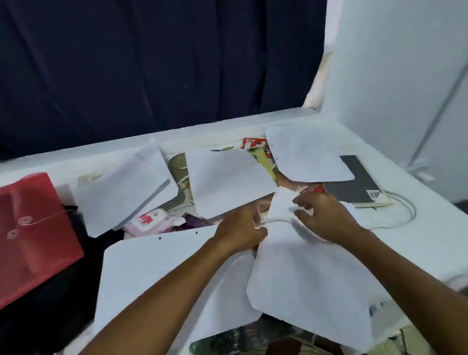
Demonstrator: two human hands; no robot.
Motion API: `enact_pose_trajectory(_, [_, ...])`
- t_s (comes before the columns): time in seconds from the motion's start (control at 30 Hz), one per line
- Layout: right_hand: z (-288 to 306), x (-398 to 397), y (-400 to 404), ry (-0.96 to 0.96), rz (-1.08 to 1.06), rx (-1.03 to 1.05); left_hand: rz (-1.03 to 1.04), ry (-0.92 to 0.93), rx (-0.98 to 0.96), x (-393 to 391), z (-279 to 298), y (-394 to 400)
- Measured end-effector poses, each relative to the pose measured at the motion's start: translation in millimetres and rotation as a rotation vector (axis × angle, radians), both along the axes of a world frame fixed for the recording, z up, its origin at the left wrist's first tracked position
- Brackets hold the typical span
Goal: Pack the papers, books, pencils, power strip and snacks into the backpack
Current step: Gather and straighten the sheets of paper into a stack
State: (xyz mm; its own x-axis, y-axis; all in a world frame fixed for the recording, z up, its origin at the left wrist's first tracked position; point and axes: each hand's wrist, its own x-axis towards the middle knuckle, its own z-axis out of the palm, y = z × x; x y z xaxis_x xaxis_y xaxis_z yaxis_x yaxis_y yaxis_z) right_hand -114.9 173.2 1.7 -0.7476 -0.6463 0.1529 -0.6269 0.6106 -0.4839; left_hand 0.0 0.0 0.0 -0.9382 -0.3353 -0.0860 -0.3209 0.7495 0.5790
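Observation:
Several white paper sheets lie scattered on the white table [439, 240]. My left hand [242, 229] and my right hand [324, 215] both pinch the top edge of one sheet [312, 280] near the front middle. Another punched sheet [156, 277] lies to its left. More sheets [227, 177] [306, 153] [125, 190] lie farther back. A dark-covered book [357, 179] sits at the right, with a white cable [406, 209] beside it. Pink snack packets [153, 221] and a red pack [252, 142] peek out between papers. A black backpack [42, 301] lies at the left.
A red string-tie envelope [23, 236] rests on the backpack at the left. A dark blue curtain [141, 59] hangs behind the table, and a white wall [413, 67] rises at the right. The table's front edge runs below my arms.

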Motion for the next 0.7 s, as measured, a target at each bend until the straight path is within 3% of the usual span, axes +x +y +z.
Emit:
enact_pose_trajectory(0.17, [-27.9, -4.5, 52.0, -0.008, -0.065, 0.228, 0.065, 0.000, -0.046, -26.5, -13.8, 19.1])
enact_pose_trajectory(0.33, [-43.7, -2.3, 46.0, 0.150, -0.022, 0.308, 0.127, -0.012, -0.110, -32.1, -15.0, 22.4])
enact_pose_trajectory(0.7, [-48.0, -10.7, 37.5, 0.211, 0.055, 0.391, 0.331, -0.073, 0.046, -40.1, -22.0, 32.3])
